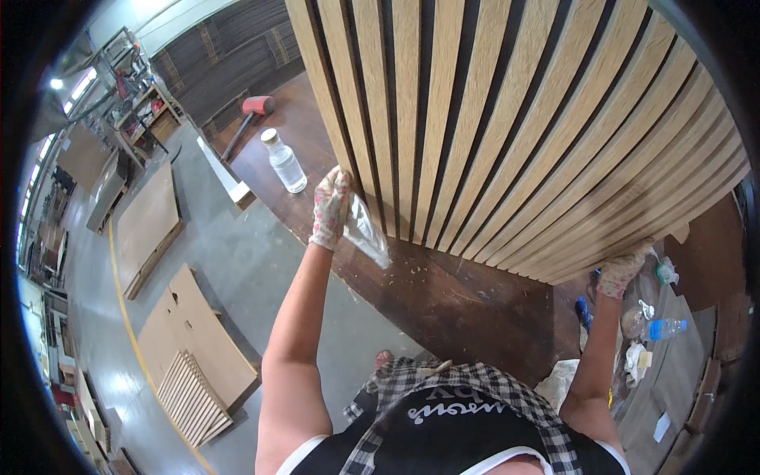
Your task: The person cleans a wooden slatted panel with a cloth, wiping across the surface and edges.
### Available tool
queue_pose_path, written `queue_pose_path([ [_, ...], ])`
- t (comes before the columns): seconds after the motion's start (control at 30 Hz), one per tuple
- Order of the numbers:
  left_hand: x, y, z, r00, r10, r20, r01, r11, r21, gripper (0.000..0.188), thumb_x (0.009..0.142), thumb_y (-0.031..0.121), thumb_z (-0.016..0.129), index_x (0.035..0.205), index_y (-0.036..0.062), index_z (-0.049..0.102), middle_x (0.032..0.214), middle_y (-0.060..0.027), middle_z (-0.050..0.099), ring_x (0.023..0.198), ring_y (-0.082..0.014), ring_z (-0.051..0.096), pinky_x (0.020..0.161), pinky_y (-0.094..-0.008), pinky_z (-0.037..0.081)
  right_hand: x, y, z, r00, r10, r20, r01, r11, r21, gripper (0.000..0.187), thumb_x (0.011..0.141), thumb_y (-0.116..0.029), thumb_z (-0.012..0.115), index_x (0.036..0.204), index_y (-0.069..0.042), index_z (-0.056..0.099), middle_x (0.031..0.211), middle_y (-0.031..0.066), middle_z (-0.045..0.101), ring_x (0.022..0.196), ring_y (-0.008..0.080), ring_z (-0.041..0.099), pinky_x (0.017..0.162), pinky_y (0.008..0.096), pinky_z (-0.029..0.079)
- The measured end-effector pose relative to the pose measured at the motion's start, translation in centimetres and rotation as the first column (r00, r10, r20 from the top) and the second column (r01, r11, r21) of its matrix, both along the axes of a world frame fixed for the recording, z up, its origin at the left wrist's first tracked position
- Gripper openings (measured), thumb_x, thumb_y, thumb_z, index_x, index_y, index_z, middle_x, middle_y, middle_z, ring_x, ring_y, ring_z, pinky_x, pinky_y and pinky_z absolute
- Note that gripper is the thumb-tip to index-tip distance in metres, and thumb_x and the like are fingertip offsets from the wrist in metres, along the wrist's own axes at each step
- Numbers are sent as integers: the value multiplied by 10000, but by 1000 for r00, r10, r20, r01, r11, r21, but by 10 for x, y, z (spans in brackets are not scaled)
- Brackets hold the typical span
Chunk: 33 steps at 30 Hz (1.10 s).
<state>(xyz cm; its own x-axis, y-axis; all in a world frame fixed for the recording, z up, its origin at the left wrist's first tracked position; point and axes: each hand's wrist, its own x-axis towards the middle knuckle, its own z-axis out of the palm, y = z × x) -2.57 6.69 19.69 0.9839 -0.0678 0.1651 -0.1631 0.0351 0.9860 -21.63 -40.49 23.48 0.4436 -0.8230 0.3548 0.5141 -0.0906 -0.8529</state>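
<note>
A large slatted wood panel [483,134], light oak strips with dark gaps between them, is held up and tilted over the brown table. My left hand [331,207], in a pale glove with reddish spots, is closed on its left edge near the lower corner. A crumpled, shiny whitish piece [367,236] hangs beside that hand; whether the hand also holds it I cannot tell. At the panel's lower right, my right hand [622,271] grips the near edge, its fingertips partly hidden by the panel. It wears a similar glove.
A corked clear bottle [286,162] and a red-headed mallet [255,108] lie left of the panel. Small debris dots the brown table [475,305]. A blue-capped plastic bottle [667,328] and scraps are at right. Cardboard sheets [194,328] and a smaller slatted piece [192,400] lie on the floor.
</note>
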Motion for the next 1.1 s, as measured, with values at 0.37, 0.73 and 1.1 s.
queue_pose_path([
  [0.37, 31, -14, -36, 995, 71, 64, -75, 995, 71, 303, 869, 222, 502, 1056, -12, 543, 905, -77, 599, 840, -137, 529, 764, -267, 417, 14, -11, -7, 993, -103, -51, 104, 994, 20, 628, 870, -538, 323, 1305, -86, 292, 1322, 92, 333, 1181, 258, 364, 975, 376, 335],
  [0.73, -24, -75, 114, 475, 557, 681, -395, 827, -400, 475, 741, 98, 579, 1155, 55, 352, 1042, -72, 420, 997, -196, 433, 852, -316, 406, 20, 24, 25, 974, -200, -109, 201, 980, -7, 610, 897, -493, 275, 1270, -10, 287, 1197, 129, 457, 1067, 233, 456, 849, 336, 418],
  [1.1, -66, -109, -86, 849, -360, 385, -82, 631, 772, 495, 573, -37, 555, 1046, 95, 485, 898, -121, 517, 827, -269, 506, 746, -436, 397, 23, -5, 12, 988, -113, -108, 106, 992, -73, 587, 902, -483, 268, 1269, -33, 351, 1216, 105, 450, 1053, 223, 479, 876, 312, 417],
])
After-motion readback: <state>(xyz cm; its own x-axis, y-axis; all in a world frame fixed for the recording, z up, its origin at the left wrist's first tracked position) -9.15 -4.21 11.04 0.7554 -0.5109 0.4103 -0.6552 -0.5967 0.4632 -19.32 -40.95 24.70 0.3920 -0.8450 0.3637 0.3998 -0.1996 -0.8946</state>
